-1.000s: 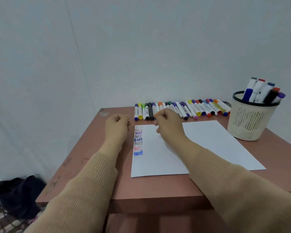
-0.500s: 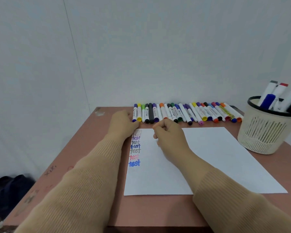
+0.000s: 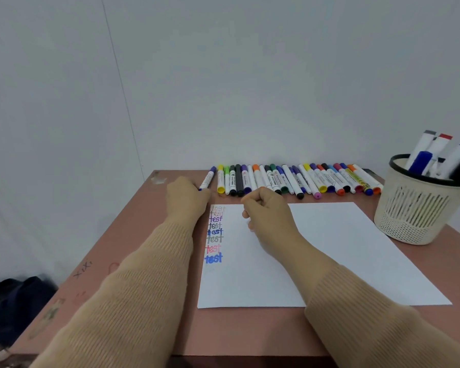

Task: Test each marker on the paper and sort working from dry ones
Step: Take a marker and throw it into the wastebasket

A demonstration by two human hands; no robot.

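Left hand (image 3: 187,201) grips a purple-capped marker (image 3: 207,178) by its near end. Right hand (image 3: 270,213) rests fisted on the paper (image 3: 329,248); whether it holds anything is hidden.

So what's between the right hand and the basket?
In the head view, only bare white paper runs from the right hand toward the basket, then a narrow strip of table. No markers lie there.

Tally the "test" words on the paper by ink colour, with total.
On the white paper sheet:
blue handwritten "test": 2
purple "test": 1
red "test": 1
grey "test": 1
near-black "test": 1
faint "test", colour unclear: 2
Total: 8
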